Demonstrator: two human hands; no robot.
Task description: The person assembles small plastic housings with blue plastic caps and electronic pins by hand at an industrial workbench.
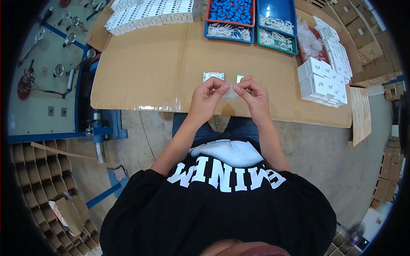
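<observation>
Both my hands meet over the near edge of the cardboard-covered table (145,72), thumbs and fingertips pinched. Between my left hand (210,96) and my right hand (254,95) hangs a small clear plastic bag (230,93), gripped at its top by each. Just beyond my left fingers lies a white rectangular plastic part (213,77). A flat white piece (240,79), partly covered by my right fingers, rests beside it. Whether anything is inside the bag cannot be made out.
Trays of blue pieces (230,10) and of white parts (230,32) stand at the far side. White boxes are stacked at the right (322,83) and far left (149,15). A red bin (325,49) holds clear bags. A blue-framed machine (47,77) stands left of the table.
</observation>
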